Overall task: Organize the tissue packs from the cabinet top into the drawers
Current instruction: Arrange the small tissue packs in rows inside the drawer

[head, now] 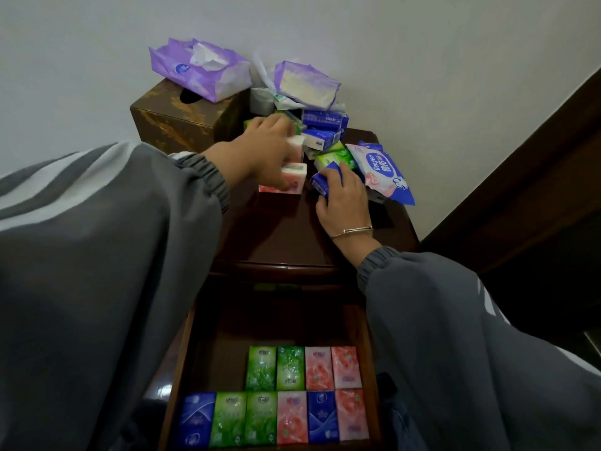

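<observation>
gripping glossy pink pack (pixel 296 174), left hand (pixel 265 148) fingers curled; right hand (pixel 344 203) fingers curl round blue pack (pixel 325 179).

The blue-and-pink wipes pack (pixel 380 170) reads "Deeyeo"; other lettering is too blurred

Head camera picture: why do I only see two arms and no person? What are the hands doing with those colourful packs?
The camera sits on the person's head, looking down, so you see only grey sleeves and hands. The left hand grips pink packs and the right hand holds a blue pack, both over the dark cabinet top. More tissue packs are piled behind, beside a wet-wipes pack and a brown tissue box. Below, the open drawer already holds two neat rows of green, pink and blue packs.
</observation>
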